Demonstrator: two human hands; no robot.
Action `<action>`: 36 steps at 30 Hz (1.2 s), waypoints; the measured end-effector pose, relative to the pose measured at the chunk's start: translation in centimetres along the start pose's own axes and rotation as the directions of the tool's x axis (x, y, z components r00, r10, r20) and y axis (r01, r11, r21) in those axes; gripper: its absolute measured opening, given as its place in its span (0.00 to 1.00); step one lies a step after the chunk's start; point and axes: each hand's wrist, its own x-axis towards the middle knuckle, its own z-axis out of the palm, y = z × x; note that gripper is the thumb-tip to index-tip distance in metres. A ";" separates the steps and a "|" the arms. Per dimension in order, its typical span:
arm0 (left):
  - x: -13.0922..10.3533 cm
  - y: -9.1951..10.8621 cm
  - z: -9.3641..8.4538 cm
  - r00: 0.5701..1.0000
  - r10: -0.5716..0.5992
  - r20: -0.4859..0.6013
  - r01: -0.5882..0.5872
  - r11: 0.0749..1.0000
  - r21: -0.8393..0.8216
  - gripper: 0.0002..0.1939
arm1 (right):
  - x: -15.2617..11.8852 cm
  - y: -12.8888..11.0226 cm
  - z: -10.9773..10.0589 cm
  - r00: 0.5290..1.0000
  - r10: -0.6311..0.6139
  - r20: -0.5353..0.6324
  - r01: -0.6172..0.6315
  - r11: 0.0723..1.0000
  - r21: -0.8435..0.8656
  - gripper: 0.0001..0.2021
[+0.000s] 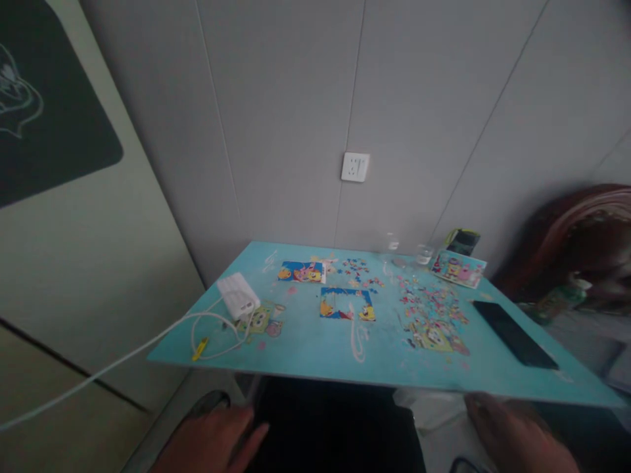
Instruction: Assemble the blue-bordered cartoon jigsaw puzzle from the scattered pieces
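Observation:
My left hand (214,439) is low in the view, in front of the table's near edge, blurred, its thumb apart from the other fingers and nothing in it. My right hand (513,433) is blurred at the lower right, below the table edge, its fingers too smeared to read. On the light blue table (305,355) lies a partly assembled puzzle frame (367,310) with a gap in its middle. Behind it to the left is a picture card (300,271). Loose puzzle pieces (428,303) spread over the right half, with a smaller group (355,266) near the back.
A white power bank (238,295) with a white cable and yellow tag (200,349) sits at the left. A black phone-like slab (515,334) lies at the right. A picture box (458,268) and small clear containers (424,254) stand at the back, near the wall.

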 end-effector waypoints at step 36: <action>27.9 6.0 2.5 0.760 0.380 -0.526 -0.393 0.915 0.093 0.13 | 19.6 -16.3 10.0 0.821 -0.384 -0.422 0.153 0.861 -0.486 0.15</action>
